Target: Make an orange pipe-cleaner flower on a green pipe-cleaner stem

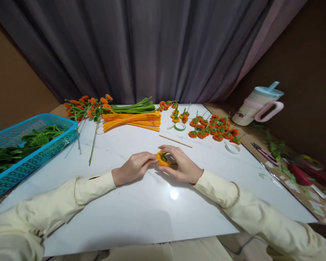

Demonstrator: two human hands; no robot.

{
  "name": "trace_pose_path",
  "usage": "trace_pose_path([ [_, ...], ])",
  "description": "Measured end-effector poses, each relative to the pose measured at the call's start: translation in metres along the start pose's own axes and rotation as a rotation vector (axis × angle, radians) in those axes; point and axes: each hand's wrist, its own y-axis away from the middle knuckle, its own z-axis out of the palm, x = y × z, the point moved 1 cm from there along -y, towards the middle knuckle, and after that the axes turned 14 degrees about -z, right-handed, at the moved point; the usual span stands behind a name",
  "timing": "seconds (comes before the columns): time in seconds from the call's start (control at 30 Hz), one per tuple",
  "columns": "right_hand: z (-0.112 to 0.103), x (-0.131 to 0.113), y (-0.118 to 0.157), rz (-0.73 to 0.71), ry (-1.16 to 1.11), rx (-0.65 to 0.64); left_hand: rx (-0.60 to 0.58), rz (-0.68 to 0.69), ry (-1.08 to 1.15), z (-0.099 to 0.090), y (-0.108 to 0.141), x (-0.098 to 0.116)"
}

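Observation:
A small yellow-orange fuzzy flower [163, 159] with a green stem is held between my two hands above the middle of the white board. My right hand [182, 165] curves round it, thumb below and fingers above. Pinched at the flower's left edge are the fingertips of my left hand [136, 166]. Beyond my hands lie a thin wooden stick [175, 141], a bundle of orange fuzzy stems [133, 121] and a bundle of green ones [136, 107]. Several orange flowers with green centres [213, 127] are grouped at the back right.
On the left is a blue basket [67, 134] of green leaf pieces, with orange flowers [89, 105] behind. Green tape [179, 126] and a white ring [233, 148] lie on the board [125, 217]. A tumbler [254, 105], pink scissors [266, 154] and red-handled tools [300, 174] are right.

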Motion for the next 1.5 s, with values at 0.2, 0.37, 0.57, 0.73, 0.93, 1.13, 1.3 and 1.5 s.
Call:
trace_pose_path([
  [0.2, 0.0025, 0.0018, 0.0008, 0.042, -0.05, -0.035, -0.036, 0.071, 0.013, 0.0005, 0.0019, -0.0011],
  [0.37, 0.003, 0.0015, -0.0001, 0.016, -0.059, -0.047, -0.074, 0.093, 0.032, 0.0006, 0.0018, -0.0014],
  [0.57, 0.0038, 0.0024, 0.001, 0.017, -0.065, -0.067, -0.098, 0.144, 0.023, 0.0, 0.0011, 0.0001],
  [0.73, 0.0041, 0.0033, 0.0011, 0.006, -0.054, -0.06, -0.095, 0.128, 0.035, -0.0005, 0.0005, 0.0014],
  [0.93, 0.0039, 0.0022, 0.0003, 0.011, -0.065, -0.073, -0.101, 0.131, 0.031, 0.0, 0.0009, 0.0001],
  [1.13, 0.0047, 0.0019, 0.0004, 0.004, -0.077, -0.08, -0.106, 0.14, 0.012, 0.0006, 0.0011, -0.0009],
  [1.3, 0.0044, 0.0022, 0.0004, -0.006, -0.076, -0.069, -0.112, 0.13, 0.017, 0.0008, 0.0009, -0.0001],
  [1.5, 0.0046, 0.0024, 0.0008, 0.001, -0.073, -0.077, -0.111, 0.129, 0.009, 0.0011, 0.0006, -0.0002],
])
